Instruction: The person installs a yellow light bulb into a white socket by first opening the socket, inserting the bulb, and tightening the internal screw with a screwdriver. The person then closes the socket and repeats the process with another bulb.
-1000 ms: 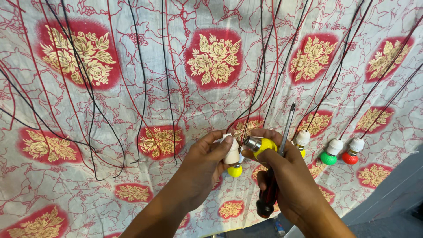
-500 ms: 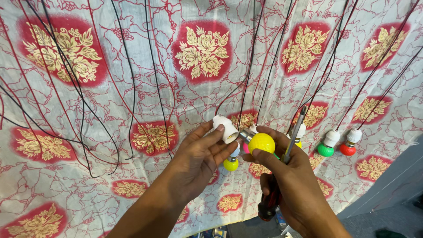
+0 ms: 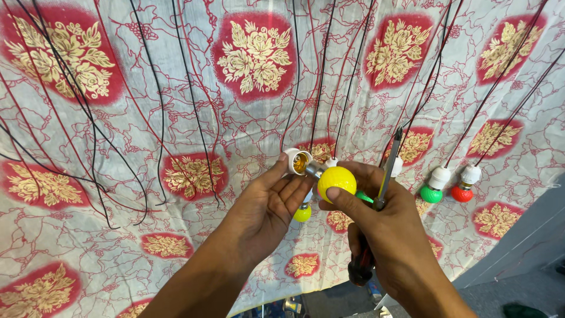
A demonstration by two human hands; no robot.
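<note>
Over the floral cloth (image 3: 176,118), left hand (image 3: 268,206) pinches the white socket (image 3: 292,161), mouth up; right hand (image 3: 376,229) grips yellow bulb (image 3: 336,179) and screwdriver (image 3: 376,212), base toward it

Surface: white cloth (image 3: 176,235) with red vine lines and red floral medallions, filling the frame.
Wires: black and red wires (image 3: 159,118) run down it from the top edge.
Right: green bulb (image 3: 431,194) and red bulb (image 3: 462,194) in white holders.

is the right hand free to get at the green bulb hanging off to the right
Probably not as things stand: the right hand is full, pinching a yellow bulb and holding a screwdriver. The green bulb hangs just beyond it with nothing between, so only the occupied grip hinders.
</note>
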